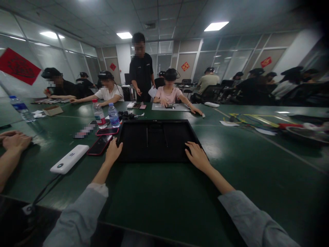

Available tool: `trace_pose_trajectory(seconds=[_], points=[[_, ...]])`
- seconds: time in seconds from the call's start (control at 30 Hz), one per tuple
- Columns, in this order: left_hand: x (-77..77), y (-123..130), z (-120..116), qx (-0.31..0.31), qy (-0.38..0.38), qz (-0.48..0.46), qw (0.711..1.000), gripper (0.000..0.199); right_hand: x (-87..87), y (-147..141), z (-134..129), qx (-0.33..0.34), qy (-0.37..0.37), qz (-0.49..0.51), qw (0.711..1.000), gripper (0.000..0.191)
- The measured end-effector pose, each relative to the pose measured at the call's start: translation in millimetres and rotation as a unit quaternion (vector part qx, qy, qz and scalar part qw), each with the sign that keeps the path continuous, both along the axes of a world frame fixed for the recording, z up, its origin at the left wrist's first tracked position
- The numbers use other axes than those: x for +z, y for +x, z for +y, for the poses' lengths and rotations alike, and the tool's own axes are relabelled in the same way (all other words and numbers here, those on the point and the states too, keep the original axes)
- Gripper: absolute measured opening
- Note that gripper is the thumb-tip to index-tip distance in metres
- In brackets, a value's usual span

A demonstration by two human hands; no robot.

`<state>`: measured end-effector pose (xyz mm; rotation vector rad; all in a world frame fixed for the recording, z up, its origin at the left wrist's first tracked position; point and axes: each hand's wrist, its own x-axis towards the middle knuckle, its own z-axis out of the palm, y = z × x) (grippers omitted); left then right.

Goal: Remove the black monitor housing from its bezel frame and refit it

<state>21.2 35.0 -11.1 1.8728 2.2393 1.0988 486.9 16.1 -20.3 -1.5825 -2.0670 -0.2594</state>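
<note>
A black rectangular tray-like panel (pixel 133 151) lies flat on the green table (pixel 154 195), with two thin upright lines showing on its inner face. My left hand (pixel 113 151) rests at its left edge, fingers apart, thumb toward the panel. At the right edge my right hand (pixel 197 155) lies over the rim with its fingers spread on the dark surface. Neither hand is wrapped round anything. Just left of my left hand is a dark phone with a red rim (pixel 100 144).
Left of the panel are a white power bank (pixel 70 159) with a cable, another phone (pixel 107 131) and two bottles (pixel 99 115) (pixel 113 116). Another person's hands (pixel 16 141) rest at far left. People sit across the table; cables and a metal bowl (pixel 305 135) lie at right.
</note>
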Motion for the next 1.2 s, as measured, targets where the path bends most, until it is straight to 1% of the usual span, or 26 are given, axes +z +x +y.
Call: trace_pose_trajectory(seconds=[0.2,0.37,0.53,0.83,1.0,1.2], points=[[5.9,-7.5,5.2,-0.004,-0.058,-0.116,0.992,0.043,-1.6,0.7,1.5,0.003,0.006,-0.002,1.0,0.045],[6.0,-13.1,8.6,-0.025,-0.04,-0.163,0.986,0.034,0.6,-0.3,0.1,-0.002,-0.007,0.001,1.0,0.046],[3.5,-15.3,10.5,-0.031,-0.034,-0.18,0.983,0.033,1.7,-0.1,-0.3,0.002,-0.008,0.014,1.0,0.046],[9.0,-11.2,5.5,-0.032,-0.033,-0.186,0.981,0.035,0.1,1.0,1.3,0.0,-0.015,0.01,1.0,0.046],[8.9,-11.2,5.8,-0.034,-0.033,-0.18,0.982,0.035,0.4,1.0,1.0,0.006,-0.006,0.008,1.0,0.046],[12.1,-8.9,3.7,-0.03,-0.031,-0.174,0.984,0.035,-1.0,1.1,1.6,0.006,0.001,0.007,1.0,0.046]])
